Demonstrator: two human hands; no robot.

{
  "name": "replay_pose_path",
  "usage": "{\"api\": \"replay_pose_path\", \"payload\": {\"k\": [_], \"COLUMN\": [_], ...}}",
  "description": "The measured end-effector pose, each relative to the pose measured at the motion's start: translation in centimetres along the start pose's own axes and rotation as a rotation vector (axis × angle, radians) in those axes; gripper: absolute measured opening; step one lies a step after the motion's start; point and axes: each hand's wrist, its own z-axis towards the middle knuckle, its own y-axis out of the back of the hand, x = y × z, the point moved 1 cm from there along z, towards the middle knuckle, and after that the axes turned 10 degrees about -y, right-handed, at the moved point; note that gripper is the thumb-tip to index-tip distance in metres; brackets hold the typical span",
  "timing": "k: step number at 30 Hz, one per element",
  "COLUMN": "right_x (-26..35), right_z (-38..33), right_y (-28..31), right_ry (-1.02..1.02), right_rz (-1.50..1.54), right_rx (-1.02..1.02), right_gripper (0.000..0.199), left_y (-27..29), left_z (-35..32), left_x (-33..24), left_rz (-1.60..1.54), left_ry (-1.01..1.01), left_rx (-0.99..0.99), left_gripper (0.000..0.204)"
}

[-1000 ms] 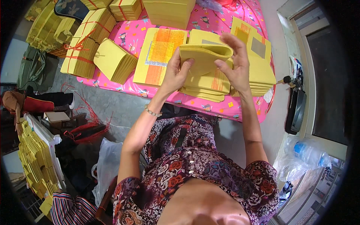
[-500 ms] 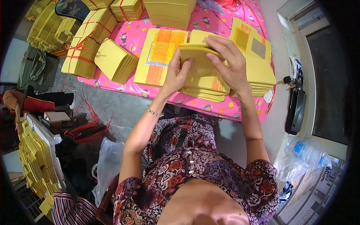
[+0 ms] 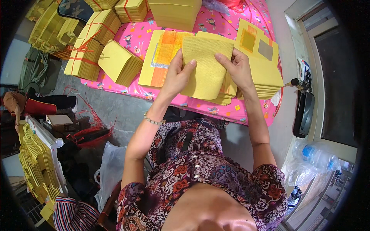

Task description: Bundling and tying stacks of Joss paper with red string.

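Note:
A piece of coarse yellow paper (image 3: 205, 79) is held up between my two hands, its rough face toward me; how many layers it has cannot be told. My left hand (image 3: 178, 76) grips its left edge, thumb on the front and fingers behind. On the other side, my right hand (image 3: 238, 71) pinches the upper right edge the same way. Partly hidden behind it is a pile of yellow paper (image 3: 228, 89). Just left lies a yellow sheet with an orange and gold printed panel (image 3: 156, 57). To the right is a yellow stack with printed squares on top (image 3: 262, 73).
A pink patterned cover (image 3: 133, 89) lies over the table. Yellow paper bundles tied with red string (image 3: 83, 57) and a loose fanned stack (image 3: 119, 63) stand at the left. A tall yellow block (image 3: 173, 13) is at the back. Another person's striped sleeve (image 3: 75, 213) shows lower left.
The yellow paper has turned from a tilted, edge-on pose to hanging with its broad face toward me. My right hand has moved from its top edge to grip its right side.

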Motion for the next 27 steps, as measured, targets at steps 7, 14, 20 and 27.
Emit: {"api": "replay_pose_path", "payload": {"k": [7, 14, 20, 27], "right_x": [-0.1, 0.9, -0.6, 0.4], "right_z": [0.5, -0.1, 0.6, 1.0], "right_y": [-0.2, -2.3, -3.1, -5.0], "right_ry": [-0.119, -0.240, -0.332, -0.421], "right_rz": [0.001, -0.080, -0.201, -0.243], "right_rx": [0.006, 0.051, 0.179, 0.246], "right_gripper": [0.023, 0.032, 0.036, 0.039], "left_y": [1.6, 3.7, 4.7, 6.2], "left_z": [-1.0, -1.7, -1.8, -1.2], "left_x": [-1.0, -1.6, -1.8, -2.1], "left_rz": [-0.051, -0.051, -0.089, -0.119], "left_ry": [0.207, 0.274, 0.318, 0.395], "left_rx": [-0.024, -0.080, -0.121, -0.167], "left_gripper": [0.037, 0.035, 0.036, 0.034]}}
